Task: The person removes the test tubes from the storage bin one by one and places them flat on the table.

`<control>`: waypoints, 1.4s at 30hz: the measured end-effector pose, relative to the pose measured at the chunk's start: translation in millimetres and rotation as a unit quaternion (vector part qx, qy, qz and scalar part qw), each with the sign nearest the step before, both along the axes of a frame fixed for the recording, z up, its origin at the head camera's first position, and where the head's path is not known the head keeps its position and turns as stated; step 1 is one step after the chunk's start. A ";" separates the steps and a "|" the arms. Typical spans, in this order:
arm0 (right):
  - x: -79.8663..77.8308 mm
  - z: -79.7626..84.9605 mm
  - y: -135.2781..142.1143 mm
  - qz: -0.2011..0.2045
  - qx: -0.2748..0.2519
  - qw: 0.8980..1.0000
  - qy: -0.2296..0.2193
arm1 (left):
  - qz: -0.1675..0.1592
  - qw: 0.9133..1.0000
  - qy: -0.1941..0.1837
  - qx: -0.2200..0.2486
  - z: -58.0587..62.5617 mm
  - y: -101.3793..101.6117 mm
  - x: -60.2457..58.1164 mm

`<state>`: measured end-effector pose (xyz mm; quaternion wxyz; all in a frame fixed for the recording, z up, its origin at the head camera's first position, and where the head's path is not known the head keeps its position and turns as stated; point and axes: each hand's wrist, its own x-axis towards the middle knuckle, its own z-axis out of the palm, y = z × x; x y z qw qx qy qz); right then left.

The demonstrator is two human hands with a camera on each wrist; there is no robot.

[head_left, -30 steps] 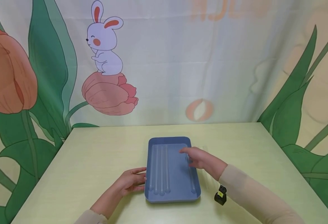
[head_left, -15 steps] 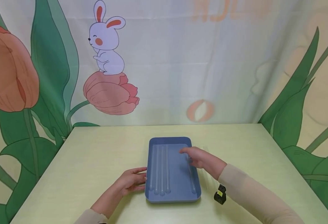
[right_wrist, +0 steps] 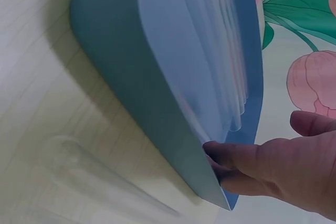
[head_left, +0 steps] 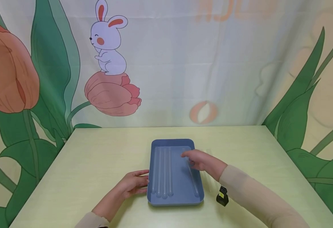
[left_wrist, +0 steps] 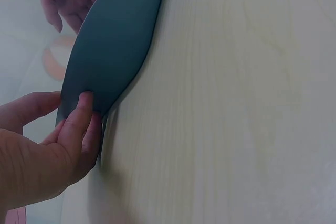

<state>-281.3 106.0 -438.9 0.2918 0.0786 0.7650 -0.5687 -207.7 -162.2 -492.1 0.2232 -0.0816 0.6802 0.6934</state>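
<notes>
A blue rectangular tray (head_left: 180, 199) lies lengthwise on the table. Several clear test tubes (head_left: 164, 177) lie side by side along its left half. One more test tube (head_left: 194, 185) slants in the right half, its rounded end near the front right corner. My right hand (head_left: 203, 161) reaches over the right wall and pinches that tube around its upper part; the fingers partly hide the contact. My left hand (head_left: 133, 183) rests against the outside of the left wall. In the left wrist view, its fingers (left_wrist: 79, 119) touch that wall.
More clear tubes (right_wrist: 118, 182) lie on the table to the right of the tray, blurred in the right wrist view. A small black device (head_left: 222, 196) hangs at the right wrist. Behind the table (head_left: 109, 158) hangs a printed curtain (head_left: 166, 69).
My right hand has shifted slightly left, and the upper part of the right-hand tube has swung left, away from the wall, while its lower end stays put. My left hand has not moved.
</notes>
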 end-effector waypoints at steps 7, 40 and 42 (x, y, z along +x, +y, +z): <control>0.7 -4.1 -5.7 -0.003 0.002 1.000 -0.020 | -0.001 1.000 -0.002 0.004 -2.9 -1.3 -1.1; -109.1 -173.8 2.1 0.009 0.086 0.995 0.042 | 0.000 1.000 -0.001 0.007 -1.9 -0.7 -0.1; -120.9 -189.5 3.0 -0.002 0.082 0.996 0.039 | -0.001 1.000 0.000 0.007 -2.1 -0.8 0.1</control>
